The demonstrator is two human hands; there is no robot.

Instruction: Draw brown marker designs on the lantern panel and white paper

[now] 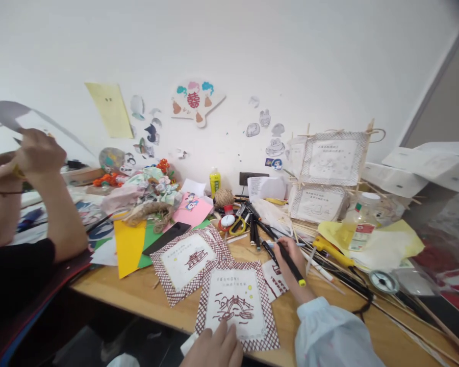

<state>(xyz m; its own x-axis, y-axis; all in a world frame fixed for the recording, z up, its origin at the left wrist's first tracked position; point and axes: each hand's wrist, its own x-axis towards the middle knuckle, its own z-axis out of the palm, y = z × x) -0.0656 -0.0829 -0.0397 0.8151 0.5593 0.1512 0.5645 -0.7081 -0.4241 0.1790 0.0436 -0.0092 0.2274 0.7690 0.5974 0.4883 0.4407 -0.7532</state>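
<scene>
White wall (pixel 309 56) at the back, covered in paper cutouts, and a wooden table (pixel 137 293) that's absolutely buried in craft stuff. Best bit up there is the fan-shaped cutout (pixel 199 104) with a red 囍 (double happiness) on it, readable even from here. Left of it hangs a yellow sheet (pixel 109 109) with a couple of marks too small to make out.

Labels are rough going: the clear bottle (pixel 361 229) on the right has a red-and-white one, too blurry to read, same for the yellow-green bottle (pixel 214 182) near the wall.

Right hand (pixel 288 253) has its fingers wrapped around a black marker (pixel 291 266) with a yellow end, held just above the table. Left hand (pixel 218 349) rests on the lower edge of the bridge drawing (pixel 235 288), fingers loosely extended. That card sits at the front of the table, just beside the pagoda drawing (pixel 191 255); both have brown crosshatched borders and handwritten Chinese lines, too tiny to read.
</scene>
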